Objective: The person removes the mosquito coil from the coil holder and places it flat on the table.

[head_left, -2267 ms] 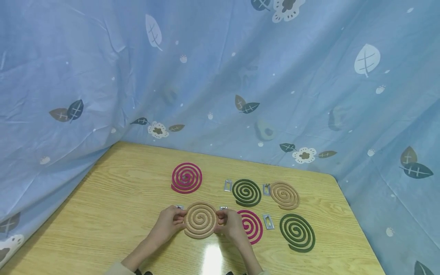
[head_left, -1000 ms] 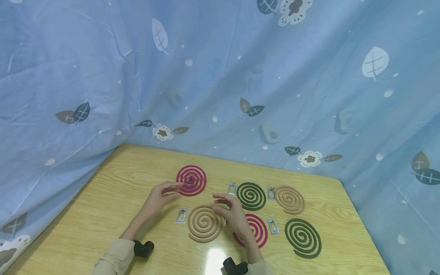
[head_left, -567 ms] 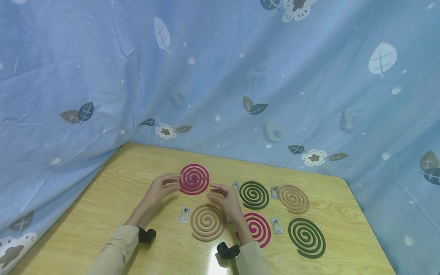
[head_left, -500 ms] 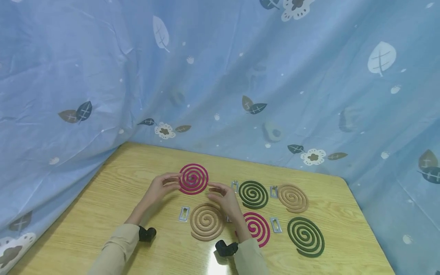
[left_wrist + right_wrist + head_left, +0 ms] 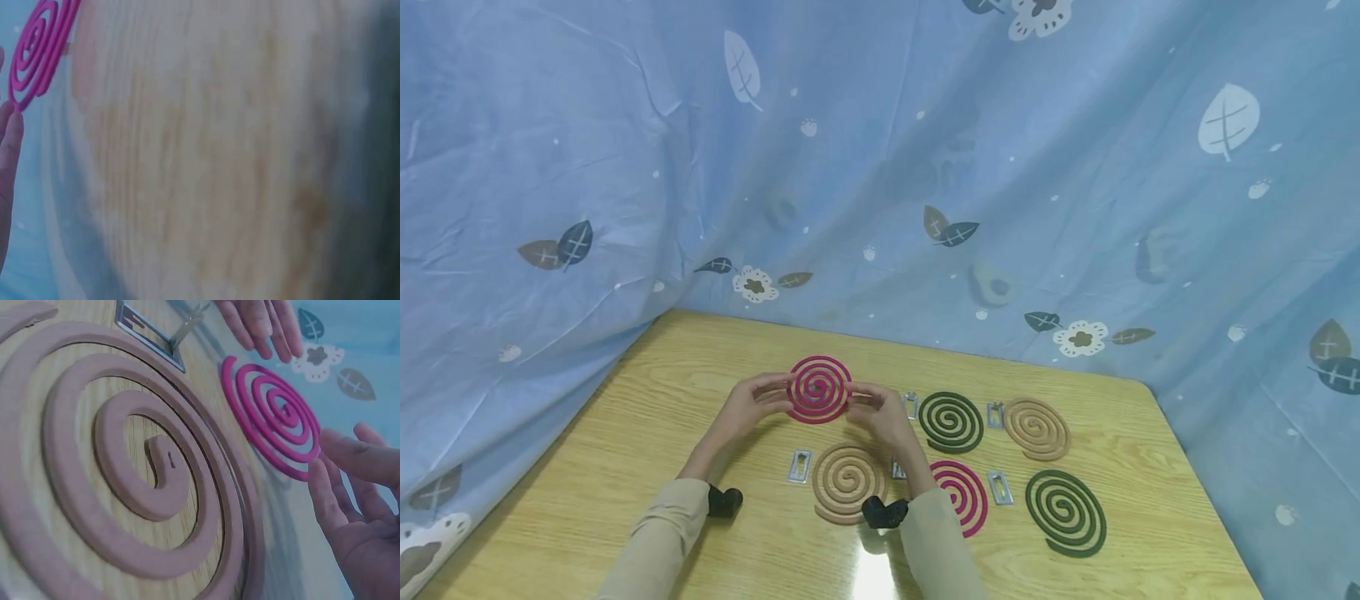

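Observation:
A magenta mosquito coil (image 5: 819,389) lies at the back left of the table, metal showing through near its centre. At its left rim is my left hand (image 5: 748,408), fingers extended and loosely bent. My right hand (image 5: 883,414) is at the opposite rim, its thumb and fingers spread. In the right wrist view, the right fingertips (image 5: 322,440) meet the coil's edge, or nearly so; firm contact cannot be told. The left wrist view shows just a few fingers (image 5: 11,144) by the coil's lower end. A tan coil (image 5: 847,485) lies nearer me, partly under the right wrist.
Flat metal coil stands lie about, one (image 5: 800,467) left of the tan coil. To the right are a green coil (image 5: 951,422), another tan coil (image 5: 1037,429), a second magenta coil (image 5: 958,496) and another green coil (image 5: 1066,512). A blue printed cloth (image 5: 850,167) hangs behind the table.
Both hands have left the near tan coil, which stays on the table, and moved back to the magenta coil. The right hand has since come in closer to its right rim.

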A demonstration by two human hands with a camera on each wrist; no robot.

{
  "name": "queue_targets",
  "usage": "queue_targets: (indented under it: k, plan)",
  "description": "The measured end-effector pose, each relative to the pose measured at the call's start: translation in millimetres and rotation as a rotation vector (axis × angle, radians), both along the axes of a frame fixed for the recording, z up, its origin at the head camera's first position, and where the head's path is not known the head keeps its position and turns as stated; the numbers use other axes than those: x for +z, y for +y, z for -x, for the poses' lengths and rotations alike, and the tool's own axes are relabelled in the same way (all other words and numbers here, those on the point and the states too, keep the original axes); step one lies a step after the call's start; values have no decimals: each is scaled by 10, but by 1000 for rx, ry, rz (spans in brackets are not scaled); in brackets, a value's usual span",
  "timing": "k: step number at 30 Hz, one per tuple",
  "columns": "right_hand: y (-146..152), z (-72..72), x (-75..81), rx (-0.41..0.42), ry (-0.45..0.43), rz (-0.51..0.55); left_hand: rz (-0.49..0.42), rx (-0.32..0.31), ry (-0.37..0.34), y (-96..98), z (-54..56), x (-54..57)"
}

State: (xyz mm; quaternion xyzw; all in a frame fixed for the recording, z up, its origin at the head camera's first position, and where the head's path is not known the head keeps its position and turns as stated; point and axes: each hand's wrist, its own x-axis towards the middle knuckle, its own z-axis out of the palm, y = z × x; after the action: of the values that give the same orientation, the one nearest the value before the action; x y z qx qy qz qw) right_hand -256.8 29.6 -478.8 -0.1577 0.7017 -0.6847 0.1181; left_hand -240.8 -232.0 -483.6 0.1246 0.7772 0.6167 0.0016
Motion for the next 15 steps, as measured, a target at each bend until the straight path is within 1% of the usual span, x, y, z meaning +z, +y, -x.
queue_targets:
  k: [3,6,8,13,15]
  plan:
    - [-29,50,7,1,-11,-12,24,21,17,-26,20,-31]
    - [-39,84,9,-29,-22,-57,46,36,36,-38,56,-57]
    - [-44,99,6,-65,-39,-87,62,52,53,-37,80,-66]
    - [-75,135,-23,-124,-69,-129,86,104,68,-22,104,-54]
    - [-97,146,-38,-130,-71,-135,107,126,67,-18,101,-52]
